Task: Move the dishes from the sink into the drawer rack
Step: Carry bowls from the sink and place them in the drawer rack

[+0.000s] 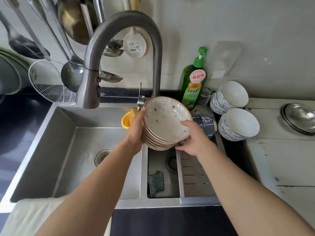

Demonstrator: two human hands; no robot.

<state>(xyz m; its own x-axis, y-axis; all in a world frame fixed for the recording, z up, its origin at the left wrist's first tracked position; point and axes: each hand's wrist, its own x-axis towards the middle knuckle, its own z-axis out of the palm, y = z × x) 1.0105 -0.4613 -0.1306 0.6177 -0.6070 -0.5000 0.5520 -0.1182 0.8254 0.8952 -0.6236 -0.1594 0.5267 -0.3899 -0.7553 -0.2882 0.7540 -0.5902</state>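
Note:
A stack of several cream bowls with brown rims (pixel 166 120) is held tilted above the small right basin of the steel sink (pixel 68 138). My left hand (pixel 136 128) grips the stack's left side, fingers curled over the rims. My right hand (pixel 194 135) holds the lower right side, thumb inside the top bowl and fingers under the stack. Two stacks of upturned white bowls (pixel 238 124) stand on the counter to the right. A blue patterned cup (pixel 207 125) lies behind my right hand. No drawer rack is in view.
The grey faucet (pixel 122 41) arches over the sink just behind the bowls. A green soap bottle (pixel 193 82) stands at the wall. A sponge (pixel 156 182) lies in the small basin beside a perforated drain tray (pixel 194 176). Ladles and a wire skimmer (pixel 49 82) hang at left.

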